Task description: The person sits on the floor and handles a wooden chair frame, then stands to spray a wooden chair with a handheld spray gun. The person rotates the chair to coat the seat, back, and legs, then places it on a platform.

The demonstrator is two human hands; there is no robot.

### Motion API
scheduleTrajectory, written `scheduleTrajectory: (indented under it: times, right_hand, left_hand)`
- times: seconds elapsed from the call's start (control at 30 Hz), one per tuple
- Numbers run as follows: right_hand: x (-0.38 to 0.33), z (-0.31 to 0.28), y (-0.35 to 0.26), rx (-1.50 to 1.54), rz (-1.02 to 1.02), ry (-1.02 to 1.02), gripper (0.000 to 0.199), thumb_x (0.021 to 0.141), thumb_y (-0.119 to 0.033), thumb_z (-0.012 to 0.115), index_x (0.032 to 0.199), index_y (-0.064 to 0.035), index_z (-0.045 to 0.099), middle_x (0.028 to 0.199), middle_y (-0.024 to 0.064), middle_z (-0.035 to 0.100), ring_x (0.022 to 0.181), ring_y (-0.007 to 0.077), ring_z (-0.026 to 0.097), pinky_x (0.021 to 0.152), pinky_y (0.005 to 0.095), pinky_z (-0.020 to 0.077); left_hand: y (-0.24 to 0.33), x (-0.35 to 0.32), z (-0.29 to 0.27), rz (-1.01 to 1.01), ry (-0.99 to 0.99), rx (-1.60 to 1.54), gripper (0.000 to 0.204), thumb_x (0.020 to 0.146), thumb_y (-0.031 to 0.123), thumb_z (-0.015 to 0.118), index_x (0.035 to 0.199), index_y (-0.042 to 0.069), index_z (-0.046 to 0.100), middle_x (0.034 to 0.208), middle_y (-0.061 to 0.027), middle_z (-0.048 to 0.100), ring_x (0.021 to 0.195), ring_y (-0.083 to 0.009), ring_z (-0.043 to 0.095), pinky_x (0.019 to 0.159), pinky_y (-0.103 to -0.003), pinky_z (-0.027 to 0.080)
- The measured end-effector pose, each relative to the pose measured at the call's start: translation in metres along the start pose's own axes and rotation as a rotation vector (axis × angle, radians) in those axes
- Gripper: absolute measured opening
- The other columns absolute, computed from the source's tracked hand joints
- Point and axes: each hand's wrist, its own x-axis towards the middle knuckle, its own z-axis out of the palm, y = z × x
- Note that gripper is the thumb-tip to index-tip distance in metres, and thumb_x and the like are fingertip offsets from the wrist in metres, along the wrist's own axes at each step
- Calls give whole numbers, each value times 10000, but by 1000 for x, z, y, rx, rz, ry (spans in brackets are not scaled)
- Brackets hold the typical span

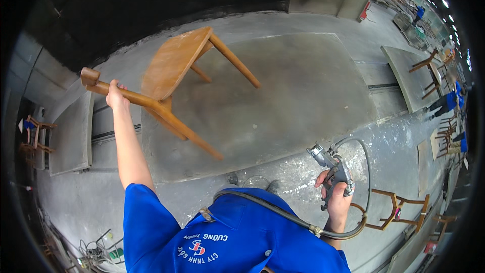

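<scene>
A brown wooden chair is tipped up over a grey square platform, its legs pointing right and toward me. My left hand grips the chair's back rail near its top end. My right hand holds a metal spray gun, nozzle pointing up-left toward the chair, fingers around the trigger. A dark hose runs from the gun across my blue shirt.
Grey platforms lie at left and right on a paint-spattered floor. A wooden chair frame stands at lower right, more chairs at far right and far left. People in blue work at right.
</scene>
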Motion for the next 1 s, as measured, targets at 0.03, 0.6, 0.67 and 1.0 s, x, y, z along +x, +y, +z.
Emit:
scheduleTrajectory:
  times: [0.03,0.6,0.67,1.0]
  right_hand:
    - [3,-2,-5,16,-2,-37,805,880,-740,531,1170,10,557,798,147,634,617,133,588,462,212,394]
    - [22,52,-17,46,-18,141,878,896,-744,506,1343,12,512,790,130,636,633,121,590,465,213,380]
    - [21,52,-12,-68,23,162,741,954,-695,458,1142,15,559,786,110,634,605,107,572,447,212,370]
    - [2,27,12,-116,283,461,636,1019,-625,401,1000,-16,584,748,70,643,557,77,539,434,216,374]
  left_hand:
    - [6,12,-10,-13,-28,1,186,846,125,707,954,12,606,848,-79,581,738,-209,584,672,-347,529]
    - [10,110,-52,-110,-269,57,189,848,138,673,978,26,594,834,-92,566,779,-243,589,775,-436,550]
    - [9,118,-55,-115,-298,61,169,846,127,668,961,29,591,832,-87,566,793,-243,586,794,-427,544]
    - [18,131,-100,-106,-424,-16,93,876,79,632,919,33,563,810,-66,572,796,-226,592,873,-408,543]
